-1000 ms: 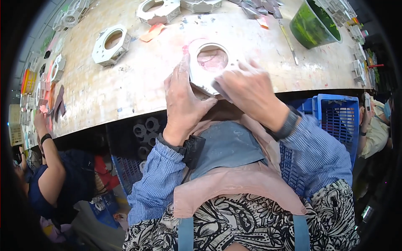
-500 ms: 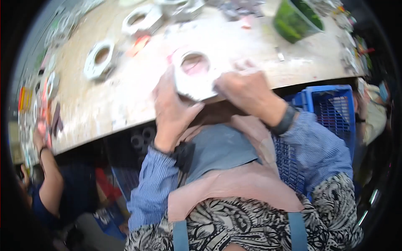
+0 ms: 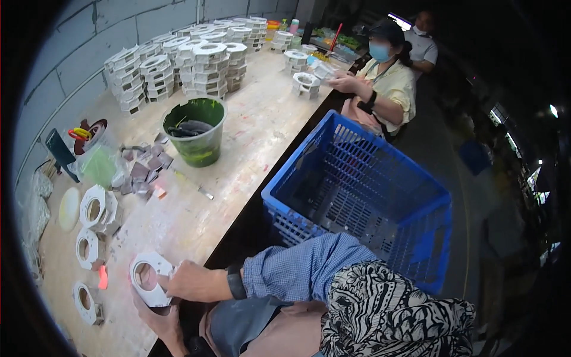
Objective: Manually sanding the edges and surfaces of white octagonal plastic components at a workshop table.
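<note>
Frames (image 3: 96, 249) of white octagonal shape stand on the tabletop (image 3: 253, 113), left of the green bucket (image 3: 205, 156). Nearer than the bucket, the left hand's (image 3: 162, 323) grip holds the workpiece (image 3: 160, 263), another frame; the right hand (image 3: 195, 282) curls against it, contents unclear. Right of the bucket: a blue crate (image 3: 425, 223).

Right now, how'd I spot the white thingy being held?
Find the big blue basket, then the pale table left of it. At its near edge is a holed white piece. Unlike loose ones farther left, it has left hand and right hand on it.
</note>
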